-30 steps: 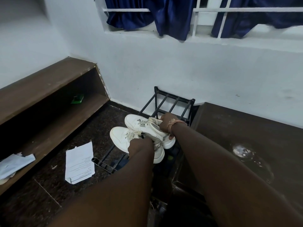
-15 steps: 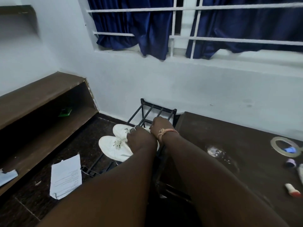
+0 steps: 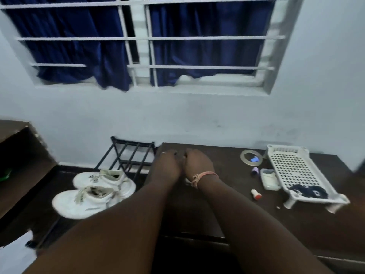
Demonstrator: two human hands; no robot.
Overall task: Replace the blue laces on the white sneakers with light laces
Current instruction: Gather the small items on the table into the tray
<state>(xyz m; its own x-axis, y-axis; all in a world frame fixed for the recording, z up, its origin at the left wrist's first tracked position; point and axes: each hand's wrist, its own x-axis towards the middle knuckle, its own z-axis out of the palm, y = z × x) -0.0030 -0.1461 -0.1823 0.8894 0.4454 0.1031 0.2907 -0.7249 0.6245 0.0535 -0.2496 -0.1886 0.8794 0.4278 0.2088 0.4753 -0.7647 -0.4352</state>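
Two white sneakers (image 3: 88, 202) with light laces (image 3: 81, 196) lie side by side on a black metal rack (image 3: 128, 155) at the left, and neither hand touches them. My left hand (image 3: 167, 165) and my right hand (image 3: 197, 165) hover close together over the dark table (image 3: 237, 214) to the right of the rack. The fingers of both hands are curled under, and nothing shows in them. A dark blue bundle (image 3: 308, 191) lies in a white plastic basket (image 3: 292, 167) on the table's right side; blur hides what it is.
On the table lie a tape roll (image 3: 250, 157), a small purple spool (image 3: 255, 171), a white box (image 3: 269, 178) and a red-tipped piece (image 3: 256, 194). A brown shelf (image 3: 19, 175) runs along the left. Paper (image 3: 11, 258) lies on the floor.
Both hands have let go of the sneakers and moved right, over the table. The view has swung up and to the right, bringing the basket into sight.
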